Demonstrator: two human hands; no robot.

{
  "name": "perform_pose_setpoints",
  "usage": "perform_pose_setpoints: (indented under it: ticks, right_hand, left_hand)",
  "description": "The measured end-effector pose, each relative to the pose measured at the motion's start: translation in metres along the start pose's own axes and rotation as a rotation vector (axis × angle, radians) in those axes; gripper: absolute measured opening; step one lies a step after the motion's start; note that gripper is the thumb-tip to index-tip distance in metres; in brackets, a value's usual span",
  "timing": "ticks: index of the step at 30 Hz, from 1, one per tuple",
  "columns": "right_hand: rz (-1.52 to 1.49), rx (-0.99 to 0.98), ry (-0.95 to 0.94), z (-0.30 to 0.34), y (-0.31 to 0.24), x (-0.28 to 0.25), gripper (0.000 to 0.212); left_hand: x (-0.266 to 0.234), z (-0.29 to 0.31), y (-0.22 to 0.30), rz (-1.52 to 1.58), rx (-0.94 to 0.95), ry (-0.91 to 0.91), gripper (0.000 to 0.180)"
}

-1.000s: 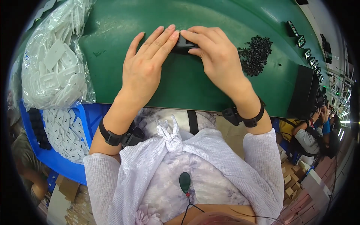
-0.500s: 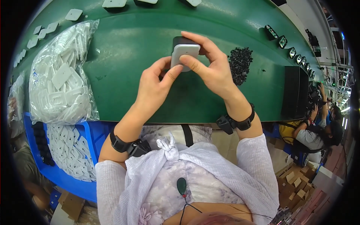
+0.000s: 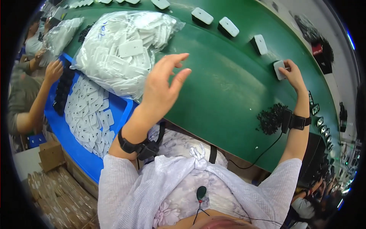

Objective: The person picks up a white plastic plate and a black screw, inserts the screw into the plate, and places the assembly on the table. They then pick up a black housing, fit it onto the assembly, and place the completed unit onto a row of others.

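Observation:
Out at the far right of the green table, my right hand [image 3: 293, 75] grips a small box with a white cover and black sides [image 3: 279, 70]. The fingers lie along its edge and the thumb rests on the white face. My left hand [image 3: 166, 82] is raised over the table beside a clear bag of white covers [image 3: 127, 49], holding nothing, its thumb and fingers apart. Similar white-topped boxes stand in a curved row along the far side, among them one near my right hand [image 3: 260, 44] and another further left [image 3: 228, 27].
A blue bin [image 3: 129, 110] at the left holds many loose white covers [image 3: 88, 108] and black parts [image 3: 61, 89]. Small black pieces [image 3: 270, 118] lie heaped near my right forearm. Open housings with circuit boards [image 3: 315, 109] line the right edge. Another person's hand [image 3: 54, 71] is at the left.
My hands have parted. The right has carried the white-and-black box to the far right, while the left let go and moved toward the bag. The view has turned.

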State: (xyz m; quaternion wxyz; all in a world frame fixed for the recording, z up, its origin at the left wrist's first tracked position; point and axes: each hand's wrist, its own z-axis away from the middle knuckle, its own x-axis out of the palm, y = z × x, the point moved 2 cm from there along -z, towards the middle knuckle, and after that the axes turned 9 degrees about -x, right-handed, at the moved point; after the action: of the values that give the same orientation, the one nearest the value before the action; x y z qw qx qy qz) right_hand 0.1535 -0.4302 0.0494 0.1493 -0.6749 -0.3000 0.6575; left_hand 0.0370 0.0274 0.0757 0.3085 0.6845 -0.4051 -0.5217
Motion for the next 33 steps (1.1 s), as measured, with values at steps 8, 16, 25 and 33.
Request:
perform_pose_setpoints:
  ticks: [8,16,25,33]
  right_hand:
    - [-0.114,0.174,0.061,0.008,-0.004,-0.001,0.040]
    - [0.041,-0.012,0.448,0.051,-0.067,-0.006,0.025]
    - [0.285,-0.136,0.327,0.162,-0.121,0.048,0.008]
    - [0.440,-0.154,0.285,0.159,-0.118,0.078,0.009]
  left_hand:
    - [-0.084,-0.041,-0.071,-0.923,0.295,0.232,0.022]
    - [-0.073,-0.067,-0.107,-1.284,0.095,0.174,0.041]
    - [-0.059,-0.061,-0.038,-1.103,0.349,0.292,0.020]
    - [0.058,-0.021,-0.003,0.169,-0.064,-0.318,0.011]
